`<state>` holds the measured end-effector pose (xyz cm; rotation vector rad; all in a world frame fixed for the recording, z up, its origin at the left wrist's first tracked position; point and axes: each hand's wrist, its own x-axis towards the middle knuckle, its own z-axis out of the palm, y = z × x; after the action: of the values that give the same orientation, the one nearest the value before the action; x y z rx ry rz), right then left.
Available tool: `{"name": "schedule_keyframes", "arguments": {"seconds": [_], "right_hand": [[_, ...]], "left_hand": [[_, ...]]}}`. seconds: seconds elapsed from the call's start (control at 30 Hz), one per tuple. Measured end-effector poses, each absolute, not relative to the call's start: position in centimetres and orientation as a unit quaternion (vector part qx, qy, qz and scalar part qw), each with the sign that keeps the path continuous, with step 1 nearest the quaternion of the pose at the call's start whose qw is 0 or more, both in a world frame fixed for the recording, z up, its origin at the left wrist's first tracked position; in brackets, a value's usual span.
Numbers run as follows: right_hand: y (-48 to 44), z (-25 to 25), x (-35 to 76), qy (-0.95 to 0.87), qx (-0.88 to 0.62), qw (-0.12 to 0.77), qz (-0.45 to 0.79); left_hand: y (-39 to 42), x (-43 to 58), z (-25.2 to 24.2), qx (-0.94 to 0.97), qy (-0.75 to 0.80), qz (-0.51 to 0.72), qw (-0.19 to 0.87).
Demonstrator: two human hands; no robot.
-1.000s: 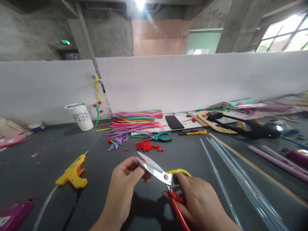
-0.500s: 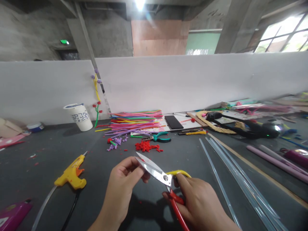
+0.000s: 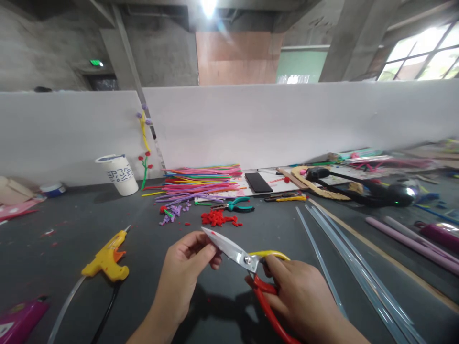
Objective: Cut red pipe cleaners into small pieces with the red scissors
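My right hand (image 3: 299, 289) is wrapped round the handles of a pair of scissors (image 3: 233, 249), one grip yellow and one red. The blades point up and left and lie together. My left hand (image 3: 186, 272) is closed in a pinch beside the blade tips; whatever it pinches is hidden behind the fingers and blade. A small red bit (image 3: 213, 233) shows against the blade near its tip. Just beyond lie a heap of short red fuzzy pieces (image 3: 217, 218), a smaller heap of purple pieces (image 3: 174, 212) and teal-handled pliers (image 3: 236, 205).
A yellow glue gun (image 3: 107, 258) with its cord lies at left, a white paper cup (image 3: 118, 177) behind it. Coloured pipe cleaners (image 3: 201, 181), a phone (image 3: 258, 182) and a utility knife (image 3: 290, 197) are at the back. Clear glue sticks (image 3: 351, 260) and a black headset-like device (image 3: 373, 188) lie right.
The scissor blades have come together from a narrow gap. My right hand and the handles have shifted slightly right; my left hand has hardly moved.
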<state>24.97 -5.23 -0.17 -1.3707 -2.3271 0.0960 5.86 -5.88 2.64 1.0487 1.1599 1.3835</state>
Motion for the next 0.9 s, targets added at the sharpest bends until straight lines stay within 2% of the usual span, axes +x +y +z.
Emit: {"name": "schedule_keyframes", "arguments": {"seconds": [0.17,0.27,0.47,0.57,0.77,0.9], "right_hand": [[-4.5,1.1,24.3,-0.716,-0.500,0.309,0.377],[-4.2,1.6,23.4,-0.641,-0.478,0.299,0.520],[-4.1,1.6,22.2,-0.623,-0.442,0.342,0.547],[-4.1,1.6,22.2,-0.621,-0.427,0.335,0.565],[-3.9,1.7,22.5,-0.610,-0.396,0.314,0.610],[-3.8,1.8,22.3,-0.584,-0.393,0.359,0.613]], "left_hand": [[-6.0,7.1,2.9,0.432,0.506,0.510,0.545],[-6.2,7.9,2.9,0.455,0.518,0.450,0.568],[-6.3,8.1,2.1,0.568,0.550,0.379,0.480],[-6.3,7.9,2.0,0.595,0.552,0.368,0.454],[-6.4,7.4,2.1,0.440,0.445,0.368,0.688],[-6.4,7.3,1.9,0.404,0.422,0.383,0.716]]}}
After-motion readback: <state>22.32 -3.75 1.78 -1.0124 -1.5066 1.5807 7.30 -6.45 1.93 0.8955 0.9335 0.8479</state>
